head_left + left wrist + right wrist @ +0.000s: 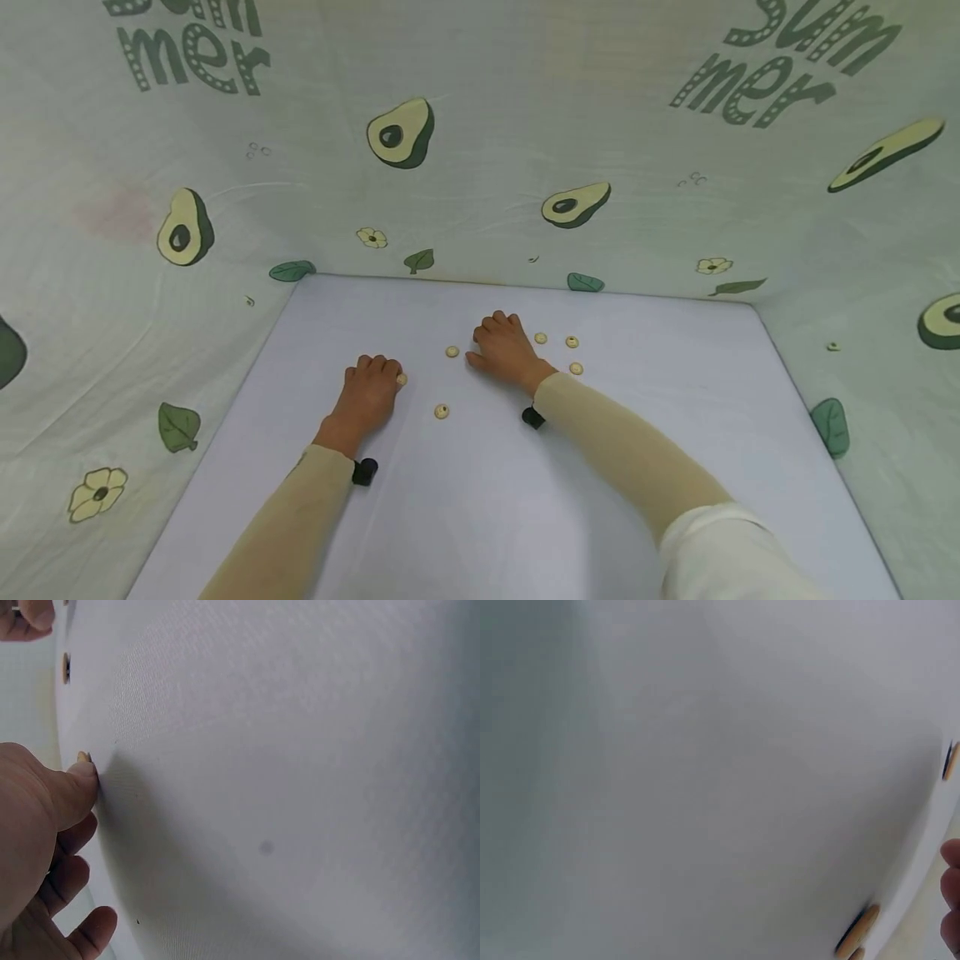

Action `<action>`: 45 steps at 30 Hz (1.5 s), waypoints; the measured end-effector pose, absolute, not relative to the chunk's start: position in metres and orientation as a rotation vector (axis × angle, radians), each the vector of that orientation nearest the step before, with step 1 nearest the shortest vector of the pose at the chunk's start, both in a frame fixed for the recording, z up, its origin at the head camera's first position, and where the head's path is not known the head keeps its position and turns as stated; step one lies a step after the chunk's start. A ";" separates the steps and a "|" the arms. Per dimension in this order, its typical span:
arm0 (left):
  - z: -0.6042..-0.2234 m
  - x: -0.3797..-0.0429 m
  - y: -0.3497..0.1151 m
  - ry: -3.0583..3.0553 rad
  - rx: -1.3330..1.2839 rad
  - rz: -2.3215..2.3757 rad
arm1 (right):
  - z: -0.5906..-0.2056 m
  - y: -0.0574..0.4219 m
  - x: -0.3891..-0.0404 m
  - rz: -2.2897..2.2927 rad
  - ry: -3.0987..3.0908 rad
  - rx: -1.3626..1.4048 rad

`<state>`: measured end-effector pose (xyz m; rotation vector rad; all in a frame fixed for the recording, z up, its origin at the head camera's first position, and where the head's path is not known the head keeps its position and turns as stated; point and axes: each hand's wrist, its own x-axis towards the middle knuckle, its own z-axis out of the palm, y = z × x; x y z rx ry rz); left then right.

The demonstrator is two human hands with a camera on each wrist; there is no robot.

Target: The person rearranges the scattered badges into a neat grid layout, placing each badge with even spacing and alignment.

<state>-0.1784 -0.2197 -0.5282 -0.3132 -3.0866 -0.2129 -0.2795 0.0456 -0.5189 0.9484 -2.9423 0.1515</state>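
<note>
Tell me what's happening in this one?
A person is handling small round pale discs on a white tabletop. Their left hand pinches one disc. The right hand has its thumb apart from its fingers, with no disc visible in it. Two discs lie between the hands, and three more right of the right hand.

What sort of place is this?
Likely a makeshift recording booth: avocado-print cloth lines the back and both sides of a white work surface, with small tan discs and dark wrist-worn devices in view.
</note>
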 end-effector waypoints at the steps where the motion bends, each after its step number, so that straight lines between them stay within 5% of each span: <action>1: -0.528 -0.179 -0.219 -3.086 -0.318 -0.209 | -0.520 0.042 -0.281 0.141 -2.951 0.945; 45: -0.537 -0.178 -0.226 -3.003 -0.440 -0.155 | -0.518 0.017 -0.274 0.225 -2.975 1.086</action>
